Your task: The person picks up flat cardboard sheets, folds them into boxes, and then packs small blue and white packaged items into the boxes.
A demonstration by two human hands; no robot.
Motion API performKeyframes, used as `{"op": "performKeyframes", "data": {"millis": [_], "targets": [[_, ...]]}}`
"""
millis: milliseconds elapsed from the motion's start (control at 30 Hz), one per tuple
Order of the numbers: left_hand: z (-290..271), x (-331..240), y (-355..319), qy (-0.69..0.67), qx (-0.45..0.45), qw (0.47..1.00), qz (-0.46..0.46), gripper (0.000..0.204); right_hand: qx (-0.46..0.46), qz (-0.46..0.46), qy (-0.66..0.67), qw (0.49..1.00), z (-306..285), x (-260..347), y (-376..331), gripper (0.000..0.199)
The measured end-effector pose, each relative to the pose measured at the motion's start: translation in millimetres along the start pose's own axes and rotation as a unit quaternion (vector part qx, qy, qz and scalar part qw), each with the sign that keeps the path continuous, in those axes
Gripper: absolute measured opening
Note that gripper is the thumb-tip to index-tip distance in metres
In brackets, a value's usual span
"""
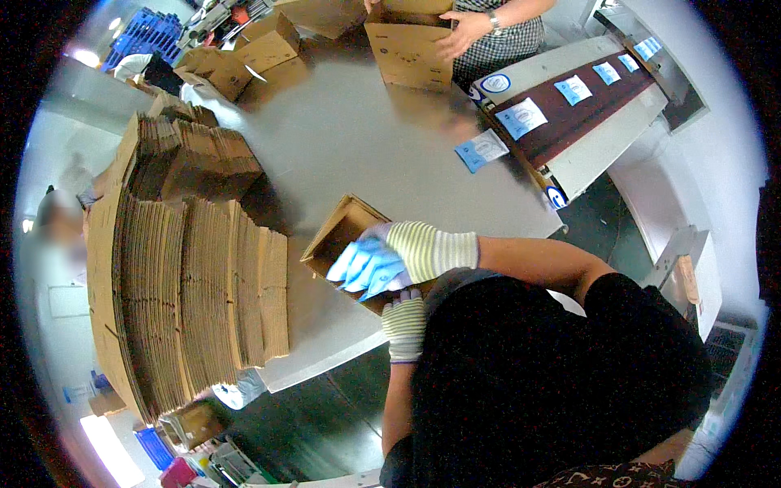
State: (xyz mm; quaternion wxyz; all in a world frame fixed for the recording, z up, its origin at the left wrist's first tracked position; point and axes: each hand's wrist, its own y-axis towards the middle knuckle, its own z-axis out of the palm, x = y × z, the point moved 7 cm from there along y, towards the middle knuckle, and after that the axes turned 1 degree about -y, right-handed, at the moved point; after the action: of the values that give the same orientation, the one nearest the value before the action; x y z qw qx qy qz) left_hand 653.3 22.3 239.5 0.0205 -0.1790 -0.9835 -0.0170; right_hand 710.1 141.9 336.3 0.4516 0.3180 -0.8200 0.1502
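Observation:
An open cardboard box (348,214) sits tilted on the table in front of me. My right hand (431,250), in a striped knit glove, reaches over it, closed on several blue and white pouches (370,268) that fan out at the box's opening. How deep they are inside cannot be made out. At the box's near edge is my left hand (403,327), gloved alike, its fingers closed on the cardboard and partly hidden by the box and my other hand.
Tall stacks of flattened cartons (187,293) stand along the left of the grey table (325,138). A conveyor (586,118) at the upper right carries several pouches; one loose pouch (482,150) lies at its end. Across the table, a co-worker's hand (468,32) holds another box (411,55).

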Motion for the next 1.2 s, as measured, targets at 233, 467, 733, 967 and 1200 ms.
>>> {"op": "performKeyframes", "data": {"millis": [233, 467, 733, 967, 1200], "targets": [[8, -8, -3, -0.003, 0.033, 0.999, 0.007, 0.012, 0.109, -0.116, -0.422, 0.893, 123, -75, -3, 0.033], [16, 1, -13, 0.000, 0.008, 1.000, -0.010, 0.020, 0.227, -0.126, -0.349, 0.900, 107, -38, -22, 0.030], [2, 2, -7, -0.048, -0.047, 0.998, -0.011, 0.019, 0.063, -0.138, -0.274, 0.950, 73, -26, -52, 0.021], [12, 0, -11, -0.023, -0.005, 1.000, 0.011, 0.020, 0.148, -0.104, -0.319, 0.930, 90, -45, -57, 0.025], [-1, -1, 0, -0.018, -0.033, 0.999, 0.005, 0.024, 0.048, -0.154, -0.282, 0.946, 75, -40, -53, 0.016]]}}
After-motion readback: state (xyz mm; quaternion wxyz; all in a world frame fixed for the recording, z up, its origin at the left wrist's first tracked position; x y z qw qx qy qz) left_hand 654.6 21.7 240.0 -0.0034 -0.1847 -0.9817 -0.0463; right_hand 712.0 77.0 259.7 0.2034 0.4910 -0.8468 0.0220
